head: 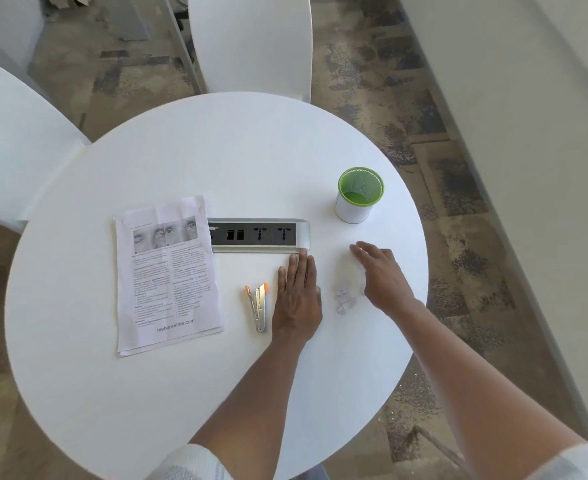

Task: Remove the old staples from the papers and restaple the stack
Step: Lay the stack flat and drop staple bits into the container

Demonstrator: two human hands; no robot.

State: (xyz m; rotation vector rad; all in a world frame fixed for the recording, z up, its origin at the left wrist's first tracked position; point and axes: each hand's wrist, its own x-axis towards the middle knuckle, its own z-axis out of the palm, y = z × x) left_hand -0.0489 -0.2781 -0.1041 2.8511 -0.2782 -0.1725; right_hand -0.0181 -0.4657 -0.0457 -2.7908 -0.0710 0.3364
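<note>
Papers (169, 275): body text too small to read, staples not discernible. Paper corner hides left end of socket strip (259, 235). Pale clump (344, 297) between the hands blurred, unidentifiable. Right hand (384, 277) fingertips motion-blurred. Both sleeves cut by bottom edge

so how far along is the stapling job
Hard to say what is done: the papers lie flat in a stack left of the stapler, but any staples in them are too small to see. In hand: nothing; the left hand lies flat on the table and the right hand is open by small scraps. Whether restapling is left cannot be told.
</note>
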